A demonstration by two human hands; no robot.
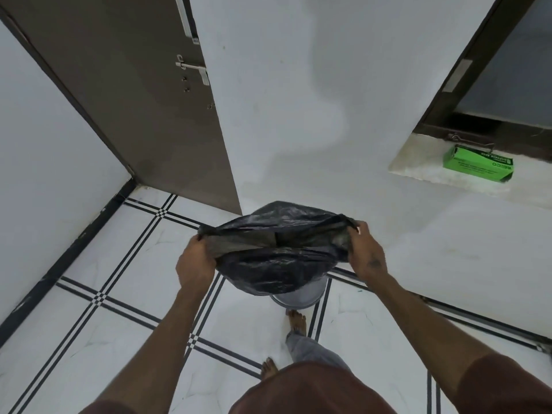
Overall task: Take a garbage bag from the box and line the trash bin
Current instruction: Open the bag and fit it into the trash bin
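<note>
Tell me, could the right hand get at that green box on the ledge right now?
Probably not: the right hand is gripping the black bag, and the green box sits well beyond it.

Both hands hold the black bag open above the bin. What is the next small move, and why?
Probably lower the bag straight down so its bottom drops into the trash bin. The left hand and right hand each have a grip on opposite sides of the black garbage bag, whose mouth is stretched open. The bag hangs over the bin and hides most of it, and its edge is not yet folded over the bin's rim.
</note>
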